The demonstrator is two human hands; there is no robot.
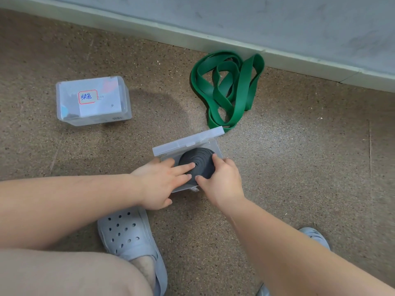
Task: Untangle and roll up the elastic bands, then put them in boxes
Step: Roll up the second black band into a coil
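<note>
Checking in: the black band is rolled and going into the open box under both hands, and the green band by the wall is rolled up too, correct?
Not quite. The head view shows the green band lying loose and tangled by the wall, not rolled. The rest holds: the left hand and right hand have the rolled black band in the open box.

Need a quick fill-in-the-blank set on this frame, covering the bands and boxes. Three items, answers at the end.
1. The rolled band sitting in the open box is ___ in colour.
2. The tangled band lying near the wall is ___ in colour.
3. The labelled box lies to the ___ of the open box.
Answers: black; green; left.
</note>
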